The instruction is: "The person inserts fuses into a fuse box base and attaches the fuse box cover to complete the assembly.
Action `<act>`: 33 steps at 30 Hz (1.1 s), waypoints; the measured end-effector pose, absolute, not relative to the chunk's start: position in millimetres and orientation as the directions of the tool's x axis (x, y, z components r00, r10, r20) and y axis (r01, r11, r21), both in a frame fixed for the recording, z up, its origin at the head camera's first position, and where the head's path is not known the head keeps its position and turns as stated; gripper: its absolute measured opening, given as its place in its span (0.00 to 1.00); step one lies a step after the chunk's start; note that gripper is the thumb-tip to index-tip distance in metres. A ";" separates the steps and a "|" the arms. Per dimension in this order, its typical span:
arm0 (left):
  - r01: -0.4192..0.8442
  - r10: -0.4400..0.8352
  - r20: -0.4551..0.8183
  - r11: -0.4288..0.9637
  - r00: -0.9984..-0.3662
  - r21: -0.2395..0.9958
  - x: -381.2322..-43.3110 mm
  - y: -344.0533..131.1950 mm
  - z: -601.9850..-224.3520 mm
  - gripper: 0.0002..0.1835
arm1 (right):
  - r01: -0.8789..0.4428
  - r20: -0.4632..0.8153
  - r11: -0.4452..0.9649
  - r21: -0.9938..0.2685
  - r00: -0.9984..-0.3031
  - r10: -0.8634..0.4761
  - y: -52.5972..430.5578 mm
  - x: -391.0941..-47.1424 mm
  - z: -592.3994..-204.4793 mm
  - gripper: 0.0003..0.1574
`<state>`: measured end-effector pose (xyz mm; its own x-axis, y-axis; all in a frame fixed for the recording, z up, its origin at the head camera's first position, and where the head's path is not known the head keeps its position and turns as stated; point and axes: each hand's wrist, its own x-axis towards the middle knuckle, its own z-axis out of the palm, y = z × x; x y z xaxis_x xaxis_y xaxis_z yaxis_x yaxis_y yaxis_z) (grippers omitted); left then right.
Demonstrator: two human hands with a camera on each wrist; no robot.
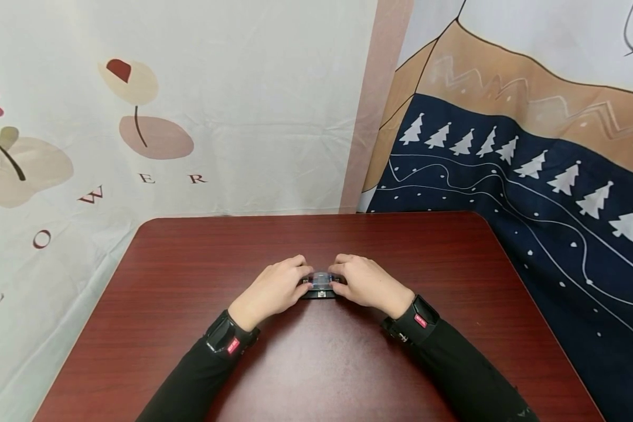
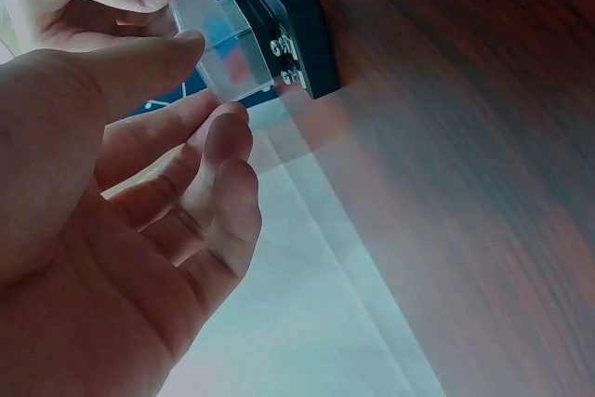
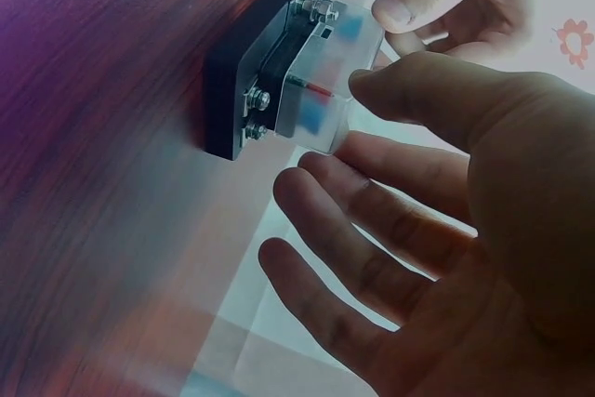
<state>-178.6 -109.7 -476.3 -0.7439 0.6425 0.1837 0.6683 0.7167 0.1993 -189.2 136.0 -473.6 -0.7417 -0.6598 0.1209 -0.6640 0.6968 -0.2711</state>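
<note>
A small device sits on the table, with a black rectangular base [image 1: 319,295], a clear plastic cover [image 3: 321,81] and metal screw terminals [image 3: 258,99] along the base. Blue and red parts show through the cover. My left hand [image 1: 275,286] pinches one end of that cover between thumb and forefinger. At the opposite end, my right hand [image 1: 371,285] grips it the same way, thumb on the near side. In the right wrist view, the other fingers of the right hand are spread below the cover. The cover stands over the base, close against it.
The device is near the middle of a reddish-brown wooden table [image 1: 190,252] with rounded far corners. Behind it hang a white printed cloth [image 1: 274,88] and a dark blue cloth [image 1: 453,170] with white trees. Black sleeves and wrist straps cover both forearms.
</note>
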 end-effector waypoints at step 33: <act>0.668 0.644 0.180 0.725 -0.744 0.170 -180.7 -108.3 -481.0 0.16 | -0.635 0.117 0.717 -0.288 -0.766 -0.632 136.9 -187.5 -478.9 0.16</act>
